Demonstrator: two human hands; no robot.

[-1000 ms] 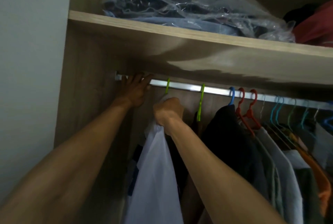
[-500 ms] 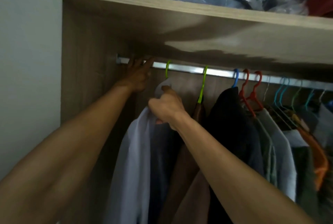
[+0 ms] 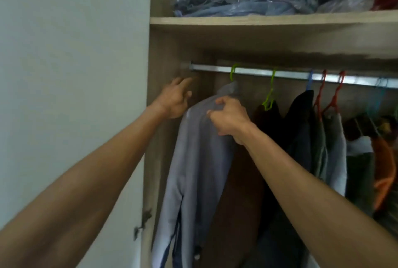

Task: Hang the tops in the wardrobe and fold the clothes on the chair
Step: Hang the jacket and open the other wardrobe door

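Right grip [image 3: 229,118] pinches the grey shirt [image 3: 198,160] at its shoulder; left grip [image 3: 175,99] relaxed beside.

I see open rail [image 3: 215,69] between the wardrobe's left wall [image 3: 165,56] and the first green hanger [image 3: 233,72], room there for a hand. My left hand [image 3: 175,100] sits in that gap, fingers loose. Pale shirt [image 3: 198,160] hangs just right of it, my right hand [image 3: 229,116] pinching its shoulder. Further right the rail is packed with dark garments [image 3: 301,129]; tight. Shelf [image 3: 258,21] caps reach above.
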